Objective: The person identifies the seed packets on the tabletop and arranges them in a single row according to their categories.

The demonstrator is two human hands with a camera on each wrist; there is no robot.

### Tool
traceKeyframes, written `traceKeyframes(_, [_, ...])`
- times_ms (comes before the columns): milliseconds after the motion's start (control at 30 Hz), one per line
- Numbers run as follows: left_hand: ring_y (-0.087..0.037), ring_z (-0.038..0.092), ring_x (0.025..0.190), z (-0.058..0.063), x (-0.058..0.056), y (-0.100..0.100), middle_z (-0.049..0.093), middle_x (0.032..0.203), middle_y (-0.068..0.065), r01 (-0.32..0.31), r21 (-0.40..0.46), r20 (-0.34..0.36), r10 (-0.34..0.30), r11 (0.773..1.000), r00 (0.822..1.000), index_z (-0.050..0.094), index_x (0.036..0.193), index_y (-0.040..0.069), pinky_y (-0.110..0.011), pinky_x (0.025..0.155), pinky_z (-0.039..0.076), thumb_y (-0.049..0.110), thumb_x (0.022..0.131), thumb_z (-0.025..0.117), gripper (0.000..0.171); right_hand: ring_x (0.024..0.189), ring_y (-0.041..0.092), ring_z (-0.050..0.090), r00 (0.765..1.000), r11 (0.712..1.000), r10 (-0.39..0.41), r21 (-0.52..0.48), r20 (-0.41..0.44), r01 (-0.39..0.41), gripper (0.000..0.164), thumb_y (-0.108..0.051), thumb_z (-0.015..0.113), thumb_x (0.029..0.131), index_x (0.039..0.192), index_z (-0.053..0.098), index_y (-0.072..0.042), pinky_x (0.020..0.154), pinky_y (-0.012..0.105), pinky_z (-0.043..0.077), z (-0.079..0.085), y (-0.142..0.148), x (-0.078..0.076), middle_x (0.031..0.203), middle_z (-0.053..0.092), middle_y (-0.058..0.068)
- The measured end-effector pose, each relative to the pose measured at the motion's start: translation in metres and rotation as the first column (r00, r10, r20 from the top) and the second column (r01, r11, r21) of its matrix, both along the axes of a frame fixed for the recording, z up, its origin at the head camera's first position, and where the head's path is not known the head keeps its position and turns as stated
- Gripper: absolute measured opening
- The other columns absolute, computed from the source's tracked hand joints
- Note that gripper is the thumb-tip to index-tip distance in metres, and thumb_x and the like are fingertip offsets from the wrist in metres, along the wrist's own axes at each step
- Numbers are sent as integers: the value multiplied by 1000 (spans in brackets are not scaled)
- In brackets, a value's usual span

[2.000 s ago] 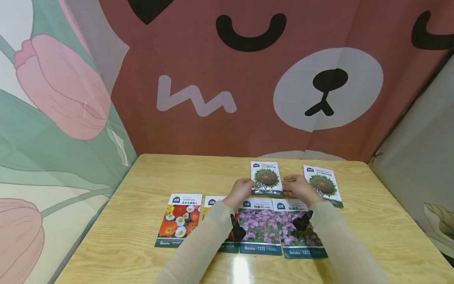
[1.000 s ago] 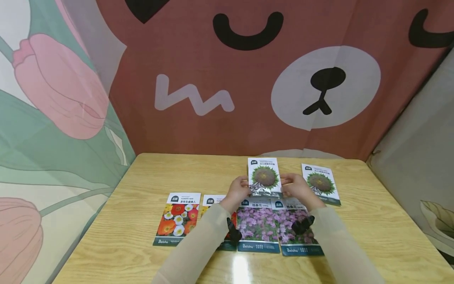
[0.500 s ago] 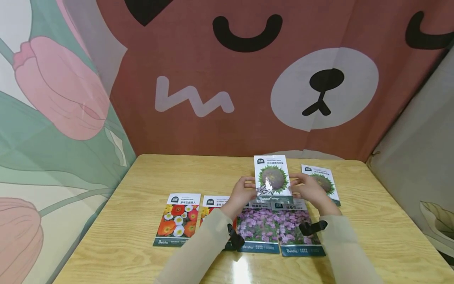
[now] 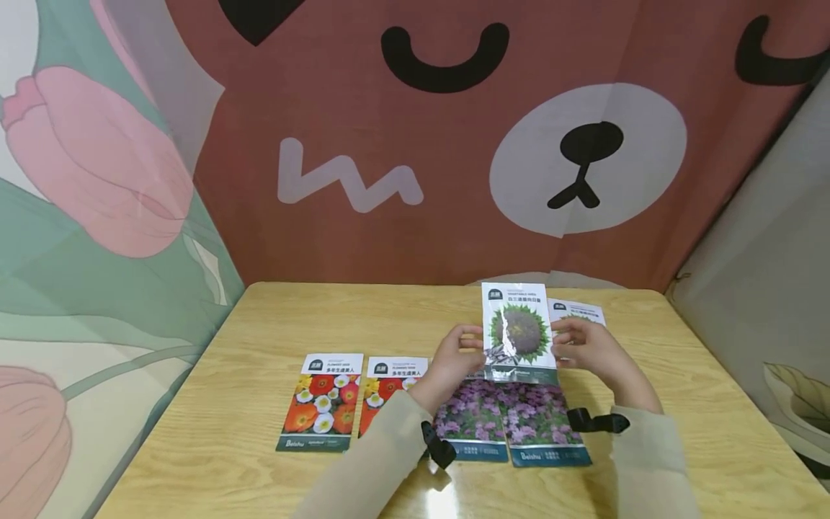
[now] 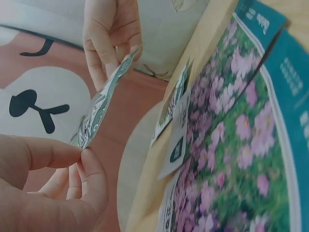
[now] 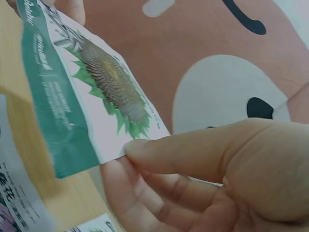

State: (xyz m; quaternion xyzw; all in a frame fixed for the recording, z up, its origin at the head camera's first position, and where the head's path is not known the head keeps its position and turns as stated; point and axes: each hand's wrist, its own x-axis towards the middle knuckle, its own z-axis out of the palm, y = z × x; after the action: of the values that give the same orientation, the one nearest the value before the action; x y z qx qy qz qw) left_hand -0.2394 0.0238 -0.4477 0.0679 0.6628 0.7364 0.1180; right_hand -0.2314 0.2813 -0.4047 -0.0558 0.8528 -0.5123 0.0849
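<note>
A white seed packet [image 4: 519,331] with a sunflower head and a green bottom band is held up off the table, tilted toward the camera. My left hand [image 4: 454,364] pinches its left edge between thumb and finger. On the opposite edge, the thumb and fingers of my right hand [image 4: 596,357] pinch it too, as the right wrist view shows close up. Behind it lies a second sunflower seed packet [image 4: 577,310], mostly covered by the held one and my right hand. Below are two seed packets with pink-purple flowers [image 4: 472,418], [image 4: 538,418], their tops hidden.
Two poppy seed packets, a whole one [image 4: 322,404] and one partly behind my left forearm [image 4: 389,386], lie on the left of the wooden table [image 4: 220,425]. A bear-print cloth [image 4: 350,245] hangs along the back edge, with a floral cloth [image 4: 130,303] at left.
Both hands have lifted the sunflower seed packet from the table and carried it right and nearer the camera. It now covers much of the other sunflower packet. The remaining packets stay put.
</note>
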Motion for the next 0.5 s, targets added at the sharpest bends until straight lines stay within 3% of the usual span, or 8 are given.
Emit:
traceKeyframes(267, [-17,60,86,1,12,12,60,116,-14,62,15,-16,-62,998,998,55,133,4,-47,86,57,-8,90,59,45,88,24,66,999,999,34,16,19,-34,58,-2,59,101,149,31,14,79,43,61,-1,17,12,106,61,22])
traceKeyframes(500, [-15,61,83,-1,21,25,61,110,-11,69,57,5,-69,996,998,57,130,2,-35,82,58,-8,89,61,43,90,23,65,996,998,68,-19,65,-66,58,0,56,101,148,27,17,80,44,61,-4,33,17,103,57,21])
